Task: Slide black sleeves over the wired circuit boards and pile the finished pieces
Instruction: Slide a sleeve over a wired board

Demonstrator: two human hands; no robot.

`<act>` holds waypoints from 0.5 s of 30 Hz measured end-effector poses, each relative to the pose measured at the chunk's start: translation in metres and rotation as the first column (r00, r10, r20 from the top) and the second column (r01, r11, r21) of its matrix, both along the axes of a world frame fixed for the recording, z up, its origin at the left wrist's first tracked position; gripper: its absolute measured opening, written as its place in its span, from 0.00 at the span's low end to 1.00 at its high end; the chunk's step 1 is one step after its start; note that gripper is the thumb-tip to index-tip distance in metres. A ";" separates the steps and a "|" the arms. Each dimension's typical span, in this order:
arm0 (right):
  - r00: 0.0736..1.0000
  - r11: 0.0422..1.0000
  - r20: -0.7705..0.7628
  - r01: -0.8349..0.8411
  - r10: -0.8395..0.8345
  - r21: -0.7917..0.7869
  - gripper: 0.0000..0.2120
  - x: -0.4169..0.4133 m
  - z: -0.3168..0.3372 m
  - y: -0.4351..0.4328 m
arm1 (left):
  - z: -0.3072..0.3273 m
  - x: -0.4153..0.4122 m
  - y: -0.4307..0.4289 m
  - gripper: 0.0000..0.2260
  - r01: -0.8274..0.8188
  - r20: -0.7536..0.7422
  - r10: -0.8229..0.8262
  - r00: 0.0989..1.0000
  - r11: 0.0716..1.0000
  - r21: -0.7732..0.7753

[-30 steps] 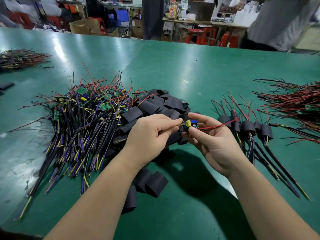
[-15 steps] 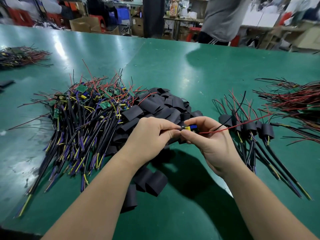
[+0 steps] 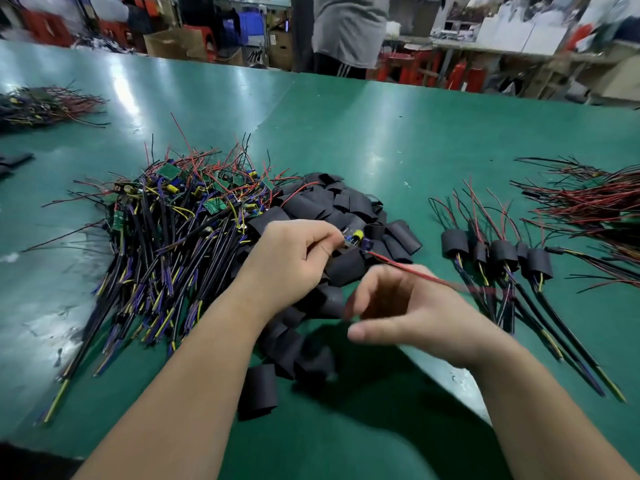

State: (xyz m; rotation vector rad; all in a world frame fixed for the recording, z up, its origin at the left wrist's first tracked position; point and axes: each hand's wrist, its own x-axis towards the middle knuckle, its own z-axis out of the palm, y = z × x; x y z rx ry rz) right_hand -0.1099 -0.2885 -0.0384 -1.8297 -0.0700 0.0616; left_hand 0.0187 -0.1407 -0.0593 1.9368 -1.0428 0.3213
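My left hand (image 3: pixel 294 258) pinches small wired circuit board with yellow capacitor (image 3: pixel 355 237), centre frame over heap of black tube sleeves (image 3: pixel 346 206). Right hand (image 3: pixel 408 313) blurred, loosely curled, apparently empty. Risk: trailing red wire (image 3: pixel 384 258) snags it, yanking board loose.

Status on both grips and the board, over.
Left grip pinches board, no sleeve on. Right grip loose, blurred, empty. Board's red wire crosses it.
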 end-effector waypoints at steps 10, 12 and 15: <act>0.959 0.736 0.029 -0.196 0.281 -0.648 0.13 0.006 -0.009 0.030 | 0.002 0.001 0.000 0.07 0.004 -0.167 -0.020 0.986 0.996 -0.091; 0.965 0.701 0.041 -0.159 0.260 -0.695 0.14 0.005 -0.008 0.030 | 0.003 0.003 0.001 0.06 0.016 -0.209 -0.039 0.977 0.994 -0.110; 0.962 0.636 0.047 -0.142 0.270 -0.758 0.18 0.004 -0.008 0.029 | 0.005 0.004 0.003 0.08 0.025 -0.240 -0.050 0.969 0.994 -0.105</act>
